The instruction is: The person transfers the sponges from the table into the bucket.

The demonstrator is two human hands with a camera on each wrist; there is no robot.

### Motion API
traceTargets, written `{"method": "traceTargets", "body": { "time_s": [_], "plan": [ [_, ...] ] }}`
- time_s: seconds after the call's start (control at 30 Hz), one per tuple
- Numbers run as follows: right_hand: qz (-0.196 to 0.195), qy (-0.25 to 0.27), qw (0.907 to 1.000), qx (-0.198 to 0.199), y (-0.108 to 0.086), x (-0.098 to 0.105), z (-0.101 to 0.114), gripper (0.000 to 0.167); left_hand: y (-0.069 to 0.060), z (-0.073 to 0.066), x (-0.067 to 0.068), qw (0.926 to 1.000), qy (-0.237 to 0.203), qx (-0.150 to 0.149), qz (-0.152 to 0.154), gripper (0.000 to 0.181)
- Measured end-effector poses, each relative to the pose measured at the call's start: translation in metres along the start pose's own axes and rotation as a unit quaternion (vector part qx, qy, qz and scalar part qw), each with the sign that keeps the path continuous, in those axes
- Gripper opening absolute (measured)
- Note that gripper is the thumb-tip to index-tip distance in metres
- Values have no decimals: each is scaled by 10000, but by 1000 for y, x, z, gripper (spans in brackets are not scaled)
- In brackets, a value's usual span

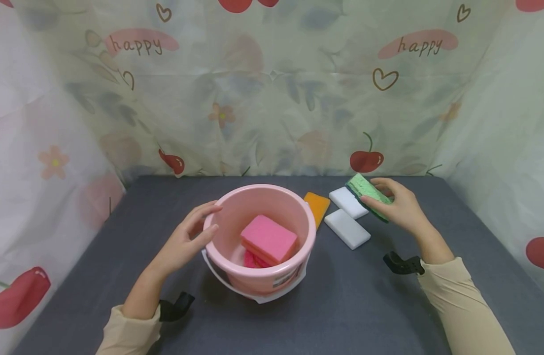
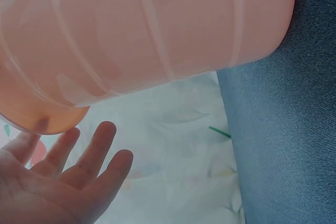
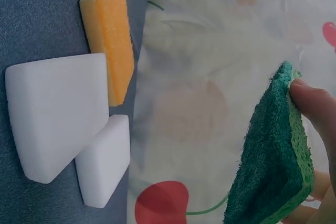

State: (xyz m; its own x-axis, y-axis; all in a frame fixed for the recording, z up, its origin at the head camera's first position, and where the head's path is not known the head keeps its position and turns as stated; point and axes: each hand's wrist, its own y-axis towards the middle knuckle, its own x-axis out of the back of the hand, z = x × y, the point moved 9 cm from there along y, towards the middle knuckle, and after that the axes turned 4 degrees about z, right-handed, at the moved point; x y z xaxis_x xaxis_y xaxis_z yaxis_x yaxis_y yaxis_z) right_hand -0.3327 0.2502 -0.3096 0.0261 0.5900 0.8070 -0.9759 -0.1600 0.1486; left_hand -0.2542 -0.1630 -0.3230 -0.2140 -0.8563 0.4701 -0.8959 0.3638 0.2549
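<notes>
Tabletop bears a pink bucket; left hand, fingers spread, touches its rim, and right hand pinches narrowly. A pink sponge lies inside the bucket; the pinched green sponge is held near two white blocks.

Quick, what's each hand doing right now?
Left hand: open, fingertips touching the round pink plastic bucket.
Right hand: closed, holding the rectangular two-tone green scouring sponge.
</notes>
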Motion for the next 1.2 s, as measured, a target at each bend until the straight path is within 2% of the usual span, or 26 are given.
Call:
{"method": "traceTargets", "body": {
  "time_s": [0.5, 1.2],
  "plan": [
    [128, 7, 9997, 206, -5, 2, 26, 65, 0, 0, 0, 10000, 19, -3, -8, 45],
    [-56, -25, 9976, 695, -14, 6, 65, 61, 0, -1, 0, 9999, -47, -94, -10, 45]
  ]
}}
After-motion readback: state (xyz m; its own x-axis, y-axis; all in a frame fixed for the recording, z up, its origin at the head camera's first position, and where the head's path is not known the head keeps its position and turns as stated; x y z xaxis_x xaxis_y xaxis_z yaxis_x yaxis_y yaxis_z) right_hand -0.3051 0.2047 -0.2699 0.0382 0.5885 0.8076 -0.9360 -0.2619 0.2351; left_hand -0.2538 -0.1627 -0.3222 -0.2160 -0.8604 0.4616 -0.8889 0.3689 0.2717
